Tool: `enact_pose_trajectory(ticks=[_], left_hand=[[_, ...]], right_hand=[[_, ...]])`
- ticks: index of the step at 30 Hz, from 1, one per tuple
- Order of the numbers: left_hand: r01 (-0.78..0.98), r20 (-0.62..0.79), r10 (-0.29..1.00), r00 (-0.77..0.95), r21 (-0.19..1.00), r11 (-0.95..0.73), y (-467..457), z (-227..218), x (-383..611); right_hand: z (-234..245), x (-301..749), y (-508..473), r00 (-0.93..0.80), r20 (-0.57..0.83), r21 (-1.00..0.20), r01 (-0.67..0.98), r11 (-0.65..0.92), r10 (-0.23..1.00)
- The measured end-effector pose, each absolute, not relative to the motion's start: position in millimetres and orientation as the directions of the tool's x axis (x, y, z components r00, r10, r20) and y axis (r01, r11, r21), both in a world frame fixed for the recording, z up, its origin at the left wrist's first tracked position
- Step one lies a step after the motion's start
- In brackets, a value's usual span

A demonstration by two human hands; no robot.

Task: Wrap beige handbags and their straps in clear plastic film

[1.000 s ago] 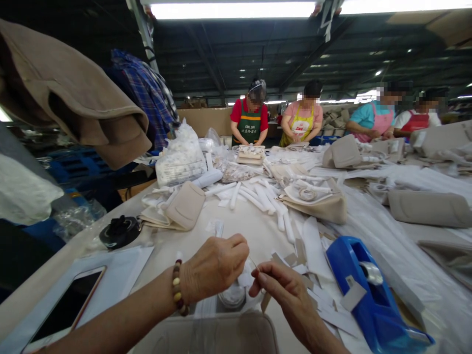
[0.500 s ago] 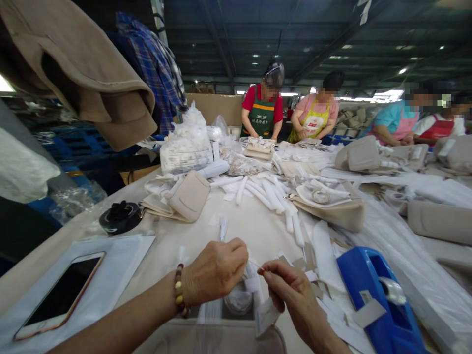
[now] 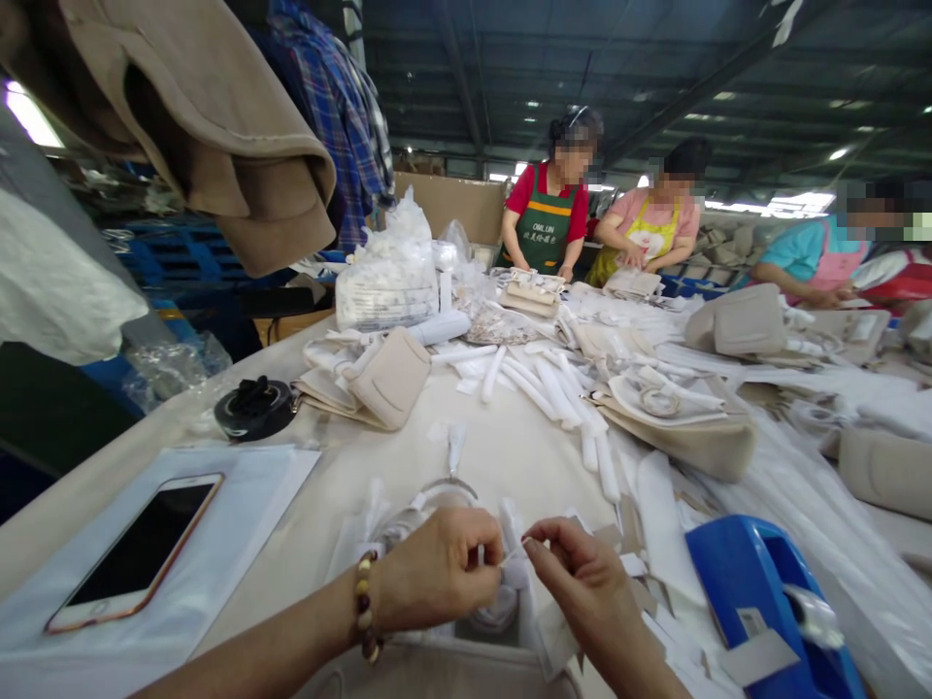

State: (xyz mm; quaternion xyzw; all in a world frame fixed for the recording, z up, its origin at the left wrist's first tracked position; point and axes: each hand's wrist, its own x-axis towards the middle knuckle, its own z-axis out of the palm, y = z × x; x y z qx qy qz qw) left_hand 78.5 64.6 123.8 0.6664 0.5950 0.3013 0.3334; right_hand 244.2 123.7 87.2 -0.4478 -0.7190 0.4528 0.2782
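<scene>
One thin pale strand ran between the left hand and the right hand, above the beige bag at the near side of the counter. The fingers of both hands were pinching this strand. A pale tag was just below the right hand. The step in hand appeared to be fine handling of the strand; the next move, I judged, called for firm pinches and small, steady motion.

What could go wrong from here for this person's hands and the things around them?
The thin string held between the left hand and right hand might slip. The right forearm could bump the blue tape dispenser nearby. The left forearm might nudge the phone beside it.
</scene>
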Motion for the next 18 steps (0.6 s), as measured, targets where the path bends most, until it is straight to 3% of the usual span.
enact_pose_trajectory(ticks=[2, 6, 11, 18], left_hand=[[0.679, -0.066, 0.996, 0.059, 0.734, 0.008, 65, 122, 69], [0.818, -0.073, 0.978, -0.197, 0.537, 0.205, 71, 112, 38], [0.857, -0.171, 0.977, -0.125, 0.478, 0.193, 92, 86, 36], [0.888, -0.291, 0.956, -0.014, 0.436, 0.146, 124, 54, 49]], right_hand=[[89, 246, 127, -0.466, 0.025, -0.843, 0.466, 0.27, 0.884], [101, 246, 147, -0.455, 0.05, -0.721, 0.599, 0.347, 0.889], [100, 219, 190, -0.477, 0.043, -0.507, 0.747, 0.431, 0.878], [50, 169, 233, -0.582, -0.273, -0.6, 0.725, 0.337, 0.766]])
